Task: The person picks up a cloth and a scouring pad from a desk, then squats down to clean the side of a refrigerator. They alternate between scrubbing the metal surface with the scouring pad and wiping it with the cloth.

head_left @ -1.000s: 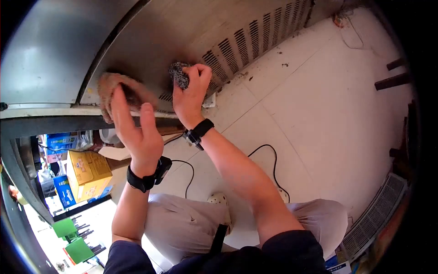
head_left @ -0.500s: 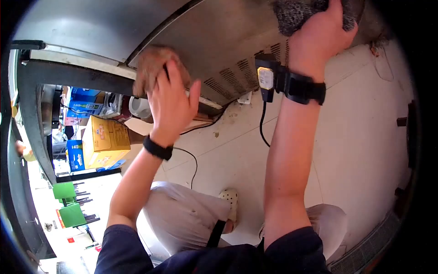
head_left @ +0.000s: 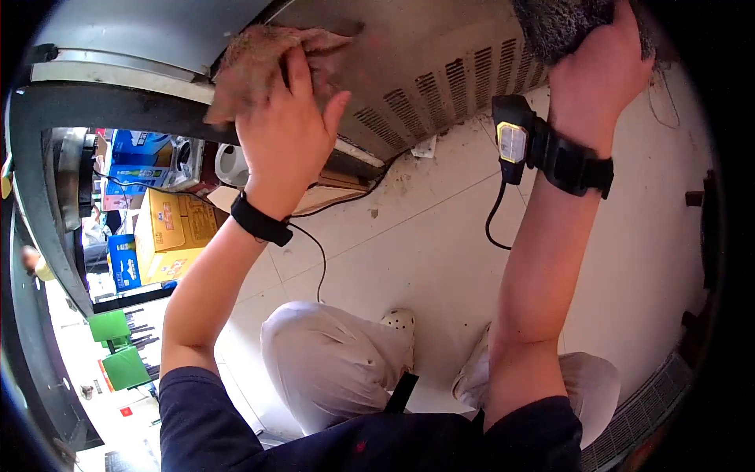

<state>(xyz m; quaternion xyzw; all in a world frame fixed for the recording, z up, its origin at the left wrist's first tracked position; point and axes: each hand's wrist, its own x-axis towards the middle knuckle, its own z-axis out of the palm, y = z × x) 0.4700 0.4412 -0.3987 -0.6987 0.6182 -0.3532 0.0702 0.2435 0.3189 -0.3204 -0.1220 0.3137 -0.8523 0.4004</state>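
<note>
My left hand (head_left: pixel 289 134) presses a brown rag (head_left: pixel 250 64) flat against the stainless-steel panel (head_left: pixel 393 55) near its corner edge. High on the same panel, at the top right, my right hand (head_left: pixel 602 75) grips a grey steel-wool scrubber (head_left: pixel 560 25) above the row of vent slots (head_left: pixel 464 82). Both wrists wear black bands; the right one carries a small device (head_left: pixel 513 140) with a yellow label.
A black cable (head_left: pixel 318 259) runs over the white tiled floor (head_left: pixel 425 252) below the cabinet. Yellow and blue cartons (head_left: pixel 161 232) stand at the left behind a dark frame. Green stools (head_left: pixel 118 346) sit lower left. My knees and light shoes are under me.
The view has tilted upward. My right hand has carried the scrubber from the vent slots up to the panel's top right. My left hand has slid the rag up along the panel's edge.
</note>
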